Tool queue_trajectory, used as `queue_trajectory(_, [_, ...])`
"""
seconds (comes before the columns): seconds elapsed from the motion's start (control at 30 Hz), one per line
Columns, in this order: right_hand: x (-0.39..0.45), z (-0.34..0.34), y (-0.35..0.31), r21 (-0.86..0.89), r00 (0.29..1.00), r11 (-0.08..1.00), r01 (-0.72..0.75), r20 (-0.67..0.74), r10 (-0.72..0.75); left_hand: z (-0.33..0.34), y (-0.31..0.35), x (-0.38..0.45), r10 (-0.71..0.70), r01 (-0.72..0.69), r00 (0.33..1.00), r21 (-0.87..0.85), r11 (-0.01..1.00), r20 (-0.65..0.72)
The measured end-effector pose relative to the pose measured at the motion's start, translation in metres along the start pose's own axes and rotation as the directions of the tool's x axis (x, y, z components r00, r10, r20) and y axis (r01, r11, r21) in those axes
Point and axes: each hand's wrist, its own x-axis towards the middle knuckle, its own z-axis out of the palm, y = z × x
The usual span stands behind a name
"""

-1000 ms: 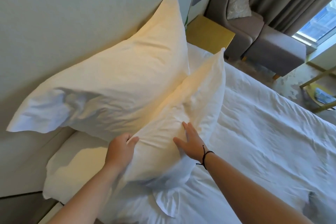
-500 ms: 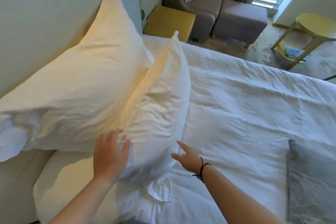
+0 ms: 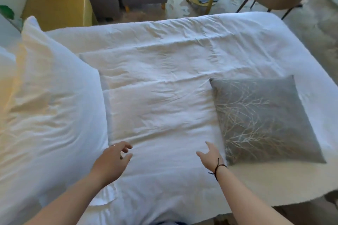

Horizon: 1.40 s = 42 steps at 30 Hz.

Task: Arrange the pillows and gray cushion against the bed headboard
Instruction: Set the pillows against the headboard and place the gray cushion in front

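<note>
Gray cushion [image 3: 263, 118] with the pale branch pattern is lying flat on the bed [image 3: 161, 71], out toward the right half of the white cover and well apart from the white pillows [image 3: 49, 107] stacked up at the left edge of view, so that's where it has to end up, going by the task. It's roughly square and sits a bit turned, so there's no real long side to worry about; its near-left corner points back at the person. Right hand [image 3: 210, 153] is clearly the closer one, just beside that corner, fingers loosely spread and holding nothing. Can't tell if it's touching the cover or hovering a bit. Left hand [image 3: 113, 159] is near the edge of the front pillow, fingers loosely curled, also empty. My guess is the right hand grabs the cushion and carries it leftward across to the pillows.
</note>
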Motion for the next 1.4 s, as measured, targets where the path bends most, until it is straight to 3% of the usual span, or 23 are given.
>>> queue_trajectory(0.1, [0.024, -0.04, 0.046, -0.197, 0.978, 0.971, -0.136, -0.185, 0.099, 0.022, 0.023, 0.003, -0.006, 0.006, 1.0, -0.006, 1.0, 0.031])
queue_trajectory(0.2, [0.048, -0.063, 0.075, -0.247, 0.954, 0.948, -0.201, -0.268, 0.132, 0.042, 0.041, 0.001, -0.01, 0.01, 0.998, -0.002, 1.0, 0.066])
queue_trajectory(0.57, [0.094, -0.06, 0.103, -0.386, 0.957, 0.907, -0.168, -0.283, 0.057, 0.078, 0.059, 0.0, -0.075, 0.077, 0.995, -0.036, 0.996, 0.063])
queue_trajectory(0.8, [0.103, -0.065, 0.103, -0.348, 0.923, 0.927, -0.14, -0.384, -0.005, 0.085, 0.052, -0.002, -0.146, 0.149, 0.987, -0.055, 0.987, 0.065])
queue_trajectory(0.93, [0.107, -0.097, 0.091, -0.418, 0.955, 0.893, -0.169, -0.293, 0.044, 0.075, 0.054, -0.003, -0.123, 0.128, 0.99, -0.087, 0.988, 0.065])
queue_trajectory(1.07, [0.098, -0.122, 0.069, -0.202, 0.965, 0.969, -0.141, -0.248, 0.089, 0.058, 0.056, -0.007, -0.132, 0.138, 0.99, -0.179, 0.974, 0.047])
queue_trajectory(1.2, [0.062, -0.118, 0.001, 0.136, 0.971, 0.99, 0.026, -0.241, 0.008, 0.035, 0.068, -0.009, -0.145, 0.15, 0.989, -0.317, 0.937, 0.04])
queue_trajectory(1.3, [0.02, -0.103, -0.063, 0.433, 0.975, 0.888, 0.157, -0.211, -0.069, 0.01, 0.089, -0.007, -0.115, 0.114, 0.993, -0.441, 0.89, 0.024])
queue_trajectory(1.4, [-0.04, -0.086, -0.126, 0.685, 0.981, 0.704, 0.185, -0.082, -0.178, -0.027, 0.117, -0.008, -0.08, 0.071, 0.997, -0.559, 0.826, 0.009])
